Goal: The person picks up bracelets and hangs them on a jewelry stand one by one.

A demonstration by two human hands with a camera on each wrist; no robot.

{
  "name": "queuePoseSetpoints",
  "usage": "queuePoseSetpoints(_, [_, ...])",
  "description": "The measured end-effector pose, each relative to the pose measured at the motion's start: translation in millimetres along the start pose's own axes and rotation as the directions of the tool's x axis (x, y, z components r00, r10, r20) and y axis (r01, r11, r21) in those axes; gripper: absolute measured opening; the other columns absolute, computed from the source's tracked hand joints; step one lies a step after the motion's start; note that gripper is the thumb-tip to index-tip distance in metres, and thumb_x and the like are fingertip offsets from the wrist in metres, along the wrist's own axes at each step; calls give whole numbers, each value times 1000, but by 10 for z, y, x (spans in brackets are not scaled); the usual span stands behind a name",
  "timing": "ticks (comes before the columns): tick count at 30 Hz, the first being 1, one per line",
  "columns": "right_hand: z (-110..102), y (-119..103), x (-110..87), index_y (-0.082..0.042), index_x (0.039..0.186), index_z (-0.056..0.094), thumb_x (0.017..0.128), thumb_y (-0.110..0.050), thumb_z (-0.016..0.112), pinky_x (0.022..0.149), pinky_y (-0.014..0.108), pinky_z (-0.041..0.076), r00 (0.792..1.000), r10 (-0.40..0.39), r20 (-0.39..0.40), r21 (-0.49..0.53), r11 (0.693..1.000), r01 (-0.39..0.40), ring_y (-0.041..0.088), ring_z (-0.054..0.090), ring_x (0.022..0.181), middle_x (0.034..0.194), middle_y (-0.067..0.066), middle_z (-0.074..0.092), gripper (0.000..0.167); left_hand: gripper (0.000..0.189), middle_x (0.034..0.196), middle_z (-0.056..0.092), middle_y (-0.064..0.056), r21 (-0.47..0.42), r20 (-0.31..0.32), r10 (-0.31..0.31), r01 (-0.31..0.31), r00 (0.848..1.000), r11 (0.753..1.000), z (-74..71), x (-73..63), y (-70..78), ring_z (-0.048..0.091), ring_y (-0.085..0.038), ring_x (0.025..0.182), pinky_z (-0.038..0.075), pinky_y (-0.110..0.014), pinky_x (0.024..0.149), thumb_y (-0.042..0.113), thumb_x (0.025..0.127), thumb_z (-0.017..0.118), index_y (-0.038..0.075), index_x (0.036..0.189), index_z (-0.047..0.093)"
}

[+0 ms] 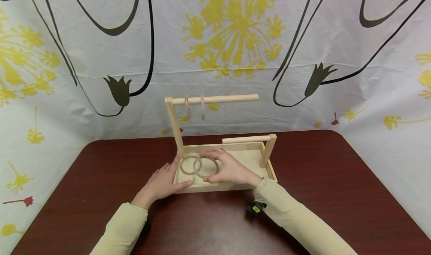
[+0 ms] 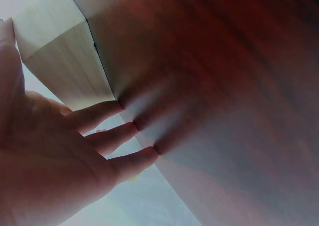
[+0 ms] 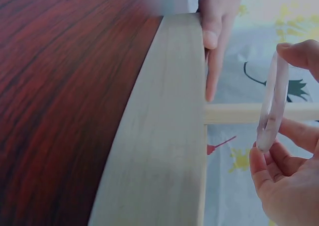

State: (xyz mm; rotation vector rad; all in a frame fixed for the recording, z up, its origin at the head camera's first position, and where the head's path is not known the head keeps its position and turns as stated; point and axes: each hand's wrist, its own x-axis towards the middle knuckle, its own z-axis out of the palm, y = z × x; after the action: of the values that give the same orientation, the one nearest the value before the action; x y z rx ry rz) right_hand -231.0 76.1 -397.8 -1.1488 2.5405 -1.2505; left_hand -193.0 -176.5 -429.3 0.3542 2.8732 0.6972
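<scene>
My right hand (image 1: 227, 169) pinches a translucent pale bangle (image 1: 217, 166) between thumb and fingers above a wooden tray stand (image 1: 215, 187). In the right wrist view that bangle (image 3: 272, 106) is seen nearly edge-on, fingertips at both its ends. A second bangle (image 1: 182, 166) appears at the tray's left part, overlapped by the held one in the head view. At the tray's left end rests my left hand (image 1: 165, 182), fingers spread and fairly straight, thumb along the front rim. Three of its fingertips (image 2: 149, 154) touch the table in the left wrist view.
Two pale bangles, a left one (image 1: 188, 109) and a right one (image 1: 203, 108), hang on the stand's tall upper bar (image 1: 232, 98). A shorter bar (image 1: 247, 139) stands at the tray's right end. Behind the dark red table (image 1: 323, 180) hangs a patterned curtain (image 1: 161, 52).
</scene>
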Motion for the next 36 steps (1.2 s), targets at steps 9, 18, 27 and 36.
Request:
queuePoseSetpoints(9, [-34, -106, -19, -15, 128, 61, 71, -26, 83, 97, 38, 41, 999, -36, -10, -6, 999, 36, 13, 47, 119, 130, -3, 53, 61, 107, 146, 37, -27, 6, -5, 7, -7, 1000, 1000, 7, 16, -15, 30, -47, 135, 25, -64, 104, 65, 84, 60, 4, 155, 9])
queuePoseSetpoints(18, [-89, -184, -17, -13, 126, 60, 71, -22, 84, 93, 34, 43, 994, -107, -15, 18, 994, 108, 17, 51, 112, 126, -6, 53, 61, 107, 146, 37, -27, 4, -2, 10, -10, 1000, 1000, 2, 10, -3, 30, -47, 135, 25, -64, 104, 64, 84, 61, 3, 155, 8])
queuePoseSetpoints(27, [-164, -286, -34, -14, 125, 60, 70, -21, 85, 91, 33, 44, 992, -118, -33, 13, 993, 119, 13, 51, 108, 121, -2, 55, 61, 107, 147, 35, -27, 8, 7, 4, -4, 1000, 1000, -2, 6, 6, 29, -47, 135, 24, -64, 104, 64, 84, 61, 3, 155, 8])
queuePoseSetpoints(36, [-248, -372, -60, -14, 125, 60, 70, -20, 86, 89, 34, 45, 991, -122, -63, 26, 992, 123, 12, 50, 107, 121, -5, 54, 62, 107, 148, 34, -26, 5, 7, -3, 3, 1000, 1000, -18, -3, 29, 30, -48, 135, 24, -64, 104, 64, 84, 60, 1, 155, 10])
